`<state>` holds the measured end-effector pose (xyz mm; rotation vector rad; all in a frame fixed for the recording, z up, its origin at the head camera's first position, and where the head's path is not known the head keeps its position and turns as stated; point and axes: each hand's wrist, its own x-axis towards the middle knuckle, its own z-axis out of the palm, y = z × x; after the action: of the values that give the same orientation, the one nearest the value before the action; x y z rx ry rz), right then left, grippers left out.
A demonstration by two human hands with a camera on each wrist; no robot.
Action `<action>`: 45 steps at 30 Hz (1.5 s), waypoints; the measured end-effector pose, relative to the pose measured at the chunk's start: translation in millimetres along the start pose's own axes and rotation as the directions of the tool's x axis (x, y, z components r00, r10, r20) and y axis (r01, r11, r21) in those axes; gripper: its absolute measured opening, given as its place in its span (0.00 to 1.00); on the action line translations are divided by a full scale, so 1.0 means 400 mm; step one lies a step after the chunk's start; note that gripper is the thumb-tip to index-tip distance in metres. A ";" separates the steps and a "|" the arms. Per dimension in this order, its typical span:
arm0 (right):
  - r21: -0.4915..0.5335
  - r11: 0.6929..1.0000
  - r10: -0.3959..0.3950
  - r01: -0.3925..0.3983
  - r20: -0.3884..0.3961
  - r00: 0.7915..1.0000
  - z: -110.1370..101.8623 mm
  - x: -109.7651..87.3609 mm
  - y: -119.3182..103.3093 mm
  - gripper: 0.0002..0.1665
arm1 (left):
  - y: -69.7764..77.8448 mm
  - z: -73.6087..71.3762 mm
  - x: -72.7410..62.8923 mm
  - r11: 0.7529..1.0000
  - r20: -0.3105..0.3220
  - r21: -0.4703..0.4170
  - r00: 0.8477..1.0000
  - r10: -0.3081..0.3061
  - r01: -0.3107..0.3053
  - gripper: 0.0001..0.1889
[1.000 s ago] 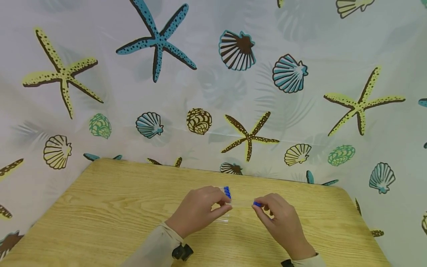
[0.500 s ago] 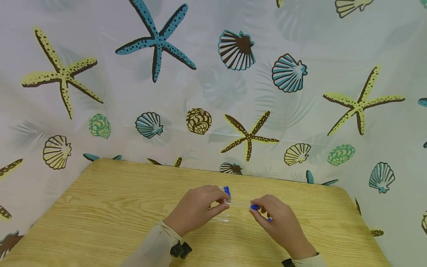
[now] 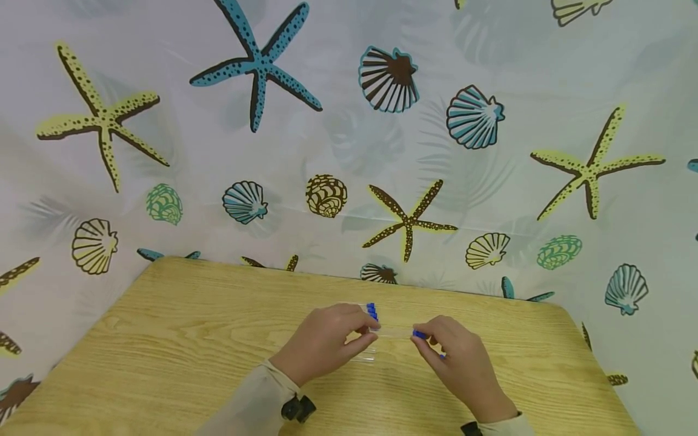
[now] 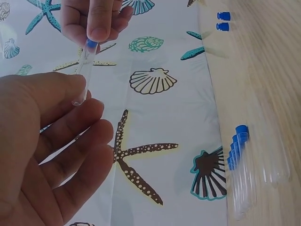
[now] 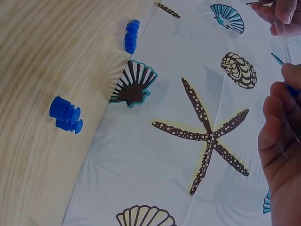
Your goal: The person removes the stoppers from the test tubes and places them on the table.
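A clear test tube [image 4: 84, 66] lies between my two hands. My left hand [image 3: 327, 339] pinches its rounded end between thumb and forefinger, the other fingers loosely bent below. At the opposite end my right hand [image 3: 460, 363] pinches a blue stopper [image 3: 418, 334] at the tube's mouth; fingertips cover part of it, so how deep it sits is hidden. Several test tubes with blue stoppers [image 4: 242, 174] lie side by side on the table, partly behind the left hand in the head view. Nearer me are clear tubes [image 3: 362, 359] with no stoppers visible.
Two loose blue stoppers [image 5: 61, 109] stand on the wooden table [image 3: 218, 315], mostly behind the right hand in the head view. A white curtain [image 3: 338, 145] printed with starfish and shells hangs around the table's back and sides.
The right hand with the stopper shifts slightly left and down, then back, while the left hand makes a similar small shift. Both keep their grip on tube and stopper.
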<state>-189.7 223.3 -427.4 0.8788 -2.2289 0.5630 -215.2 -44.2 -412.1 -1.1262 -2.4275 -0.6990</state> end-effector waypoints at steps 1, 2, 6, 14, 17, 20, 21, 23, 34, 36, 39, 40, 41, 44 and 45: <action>-0.002 1.000 0.006 -0.006 -0.004 1.000 0.000 0.000 0.000 0.15 | 0.001 0.003 0.000 1.000 0.001 0.006 1.000 -0.002 0.002 0.06; -0.005 1.000 0.012 -0.012 -0.007 1.000 0.000 0.000 0.000 0.15 | 0.002 0.004 0.000 1.000 0.006 0.009 1.000 -0.007 0.007 0.07; -0.015 0.999 0.031 -0.031 -0.014 0.999 0.000 0.000 -0.001 0.15 | 0.005 0.010 -0.001 1.000 0.021 0.017 1.000 -0.020 0.020 0.08; -0.025 0.999 0.044 -0.045 -0.026 0.999 0.000 0.001 0.006 0.14 | -0.003 0.004 0.000 0.997 0.028 -0.011 0.996 -0.080 0.080 0.07; -0.035 0.998 0.050 -0.052 -0.052 0.997 -0.003 0.001 0.016 0.14 | -0.018 0.005 -0.002 0.991 0.028 -0.006 0.991 -0.133 0.133 0.07; -0.062 0.995 0.080 -0.084 -0.064 0.995 -0.004 -0.004 0.033 0.14 | -0.036 0.008 -0.005 0.983 0.034 0.002 0.982 -0.184 0.185 0.07; -0.069 0.992 0.103 -0.107 -0.056 0.993 -0.003 -0.008 0.040 0.14 | -0.042 0.010 -0.006 0.980 0.039 0.009 0.979 -0.200 0.200 0.07; -0.085 0.983 0.161 -0.164 -0.033 0.986 -0.001 -0.017 0.054 0.13 | -0.053 0.015 -0.008 0.972 0.057 0.010 0.970 -0.236 0.236 0.07; -0.117 0.897 0.440 -0.427 0.133 0.888 0.012 -0.049 0.101 0.06 | -0.097 0.044 -0.021 0.937 0.113 0.021 0.930 -0.350 0.350 0.06; -0.119 0.889 0.457 -0.443 0.153 0.876 0.013 -0.050 0.105 0.05 | -0.101 0.043 -0.021 0.934 0.110 0.024 0.927 -0.358 0.357 0.06; -0.124 0.885 0.464 -0.448 0.170 0.869 0.014 -0.052 0.108 0.04 | -0.107 0.043 -0.022 0.930 0.111 0.027 0.924 -0.367 0.366 0.06; -0.125 0.888 0.459 -0.443 0.172 0.872 0.014 -0.053 0.109 0.04 | -0.109 0.043 -0.022 0.929 0.112 0.029 0.922 -0.370 0.370 0.06; -0.124 0.892 0.452 -0.436 0.171 0.876 0.014 -0.054 0.109 0.04 | -0.110 0.043 -0.022 0.929 0.114 0.031 0.922 -0.371 0.370 0.06; -0.122 0.902 0.429 -0.414 0.162 0.888 0.014 -0.056 0.110 0.06 | -0.115 0.045 -0.023 0.929 0.117 0.033 0.921 -0.370 0.369 0.07; -0.120 0.905 0.424 -0.409 0.161 0.891 0.014 -0.057 0.110 0.06 | -0.116 0.045 -0.023 0.929 0.118 0.034 0.922 -0.370 0.368 0.07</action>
<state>-211.4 259.8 -453.7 0.4167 -2.6119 0.5955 -248.1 -65.2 -444.5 -0.7272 -2.7825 -0.7424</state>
